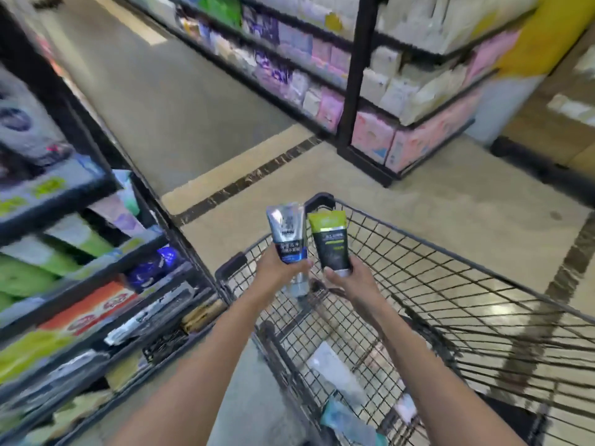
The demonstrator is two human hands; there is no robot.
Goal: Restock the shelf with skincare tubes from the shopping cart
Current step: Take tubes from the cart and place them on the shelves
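Above the cart (pixel 418 252), left grip (pixel 277 268) clamped on silver-blue tube (pixel 288 233), right grip (pixel 349 278) on green-black tube (pixel 331 243)

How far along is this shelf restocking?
Midway, by the look of it. The left hand holds a silver and blue tube, the right hand a green and black tube, both lifted above the cart. Neither is on the shelf yet, and a few packets remain in the cart.
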